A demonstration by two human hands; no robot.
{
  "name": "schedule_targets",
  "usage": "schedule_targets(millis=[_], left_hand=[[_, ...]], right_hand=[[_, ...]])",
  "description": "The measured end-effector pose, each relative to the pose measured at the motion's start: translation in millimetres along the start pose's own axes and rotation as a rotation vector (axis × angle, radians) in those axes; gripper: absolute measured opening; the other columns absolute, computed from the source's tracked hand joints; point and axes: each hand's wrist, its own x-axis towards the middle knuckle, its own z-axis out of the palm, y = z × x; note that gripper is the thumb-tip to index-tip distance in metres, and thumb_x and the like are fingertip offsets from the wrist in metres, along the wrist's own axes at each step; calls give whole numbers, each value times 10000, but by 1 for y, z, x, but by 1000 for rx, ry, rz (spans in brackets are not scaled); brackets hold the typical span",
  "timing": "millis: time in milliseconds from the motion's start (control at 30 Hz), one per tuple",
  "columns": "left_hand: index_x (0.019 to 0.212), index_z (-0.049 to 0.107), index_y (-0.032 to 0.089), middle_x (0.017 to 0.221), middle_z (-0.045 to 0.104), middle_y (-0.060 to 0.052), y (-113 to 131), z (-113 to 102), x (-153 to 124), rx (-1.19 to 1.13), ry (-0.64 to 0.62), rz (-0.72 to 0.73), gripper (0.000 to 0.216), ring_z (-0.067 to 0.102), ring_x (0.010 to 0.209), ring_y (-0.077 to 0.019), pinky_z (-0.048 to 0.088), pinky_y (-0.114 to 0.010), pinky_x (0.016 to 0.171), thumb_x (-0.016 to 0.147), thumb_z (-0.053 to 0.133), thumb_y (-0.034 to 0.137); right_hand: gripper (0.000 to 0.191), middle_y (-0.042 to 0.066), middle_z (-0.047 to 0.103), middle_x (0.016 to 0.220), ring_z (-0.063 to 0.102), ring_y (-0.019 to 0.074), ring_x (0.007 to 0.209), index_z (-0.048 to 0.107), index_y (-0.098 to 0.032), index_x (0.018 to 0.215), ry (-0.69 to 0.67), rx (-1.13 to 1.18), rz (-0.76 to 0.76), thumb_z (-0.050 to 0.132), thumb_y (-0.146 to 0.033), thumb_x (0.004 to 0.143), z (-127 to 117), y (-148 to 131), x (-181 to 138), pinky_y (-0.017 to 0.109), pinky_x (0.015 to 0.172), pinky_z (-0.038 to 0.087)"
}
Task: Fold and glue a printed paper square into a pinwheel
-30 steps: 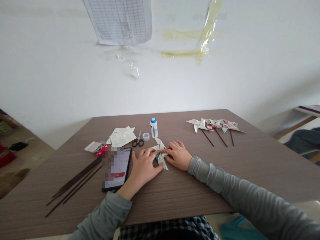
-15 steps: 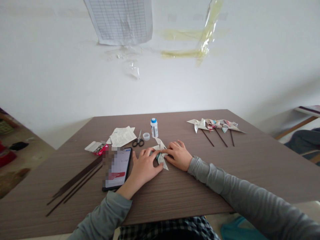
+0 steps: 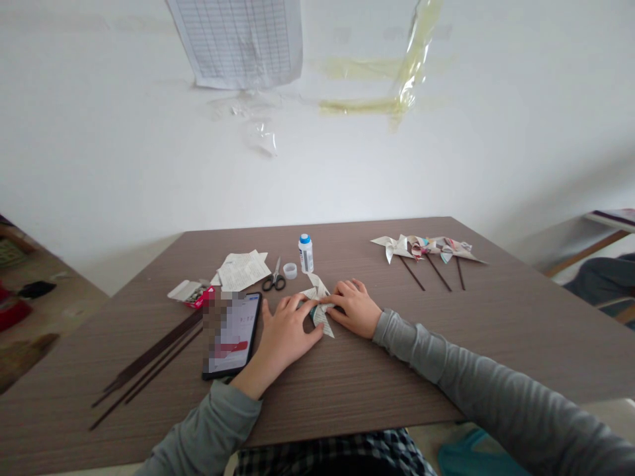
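A folded pinwheel (image 3: pixel 323 322) of printed paper lies on the table in front of me, its blades spread around the middle. My left hand (image 3: pixel 290 324) holds it from the left, index finger on its centre and thumb at the lower blade. From the right, my right hand (image 3: pixel 354 309) pinches at the centre with its index finger and thumb, the other fingers curled. The fingertips hide part of the centre. Just behind the pinwheel stands a white glue bottle (image 3: pixel 306 256) with a blue cap.
Left of the bottle are a small clear tape roll (image 3: pixel 290 270), scissors (image 3: pixel 274 282) and paper sheets (image 3: pixel 243 271). A phone (image 3: pixel 235 337), an open red-and-white box (image 3: pixel 198 296) and dark sticks (image 3: pixel 149 357) lie farther left. Three finished pinwheels (image 3: pixel 397 248) on sticks rest at the back right.
Both hands stay on the pinwheel in nearly the same place. The outer fingers of my right hand have curled in slightly.
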Motion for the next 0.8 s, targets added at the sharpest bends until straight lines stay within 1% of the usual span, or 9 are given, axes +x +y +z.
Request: schedule_targets(millis=[133, 267, 400, 500, 633, 800], left_hand=[[1685, 885, 373, 1848, 800, -143, 1, -2, -1, 10, -12, 8, 519, 687, 1759, -520, 299, -1025, 1535, 1168, 839, 405], [1699, 876, 378, 1855, 798, -138, 3, -5, -1, 22, -29, 1, 527, 687, 1768, -507, 293, -1021, 1542, 1174, 835, 384], [1702, 873, 373, 1871, 786, -139, 4, -5, -1, 28, -35, 1, 525, 679, 1777, -505, 303, -1019, 1539, 1180, 820, 389], [1681, 887, 389, 1862, 793, -130, 3, -4, -1, 25, -20, 3, 514, 683, 1771, -507, 305, -1006, 1547, 1171, 827, 399], [1622, 918, 433, 1816, 826, -103, 1, -1, 0, 10, 15, 1, 489, 706, 1745, -504, 334, -965, 1560, 1136, 877, 399], [1649, 897, 420, 1801, 835, -114, -1, 2, 0, -11, 40, 1, 522, 708, 1743, -506, 352, -986, 1539, 1128, 892, 386]], right_hand=[[368, 111, 827, 1331, 736, 342, 1344, 940, -399, 1631, 14, 43, -15, 769, -403, 1305, 2, 6, -1, 765, 1488, 413], [359, 113, 837, 1296, 748, 333, 1317, 958, -370, 1603, 41, 64, -3, 749, -393, 1312, 4, 8, -1, 773, 1502, 394], [345, 119, 841, 1309, 755, 340, 1319, 962, -379, 1595, 29, 28, -10, 777, -395, 1303, 4, 4, 0, 782, 1502, 399], [350, 127, 842, 1349, 745, 350, 1355, 949, -378, 1607, 9, -2, -5, 756, -412, 1318, 2, 0, 1, 783, 1493, 411], [347, 131, 846, 1375, 744, 352, 1391, 944, -373, 1597, -3, -38, 5, 721, -429, 1337, -1, -3, 2, 749, 1488, 433], [362, 147, 851, 1409, 750, 362, 1415, 931, -348, 1623, -22, -46, 24, 711, -403, 1340, -3, -7, 2, 767, 1504, 414]])
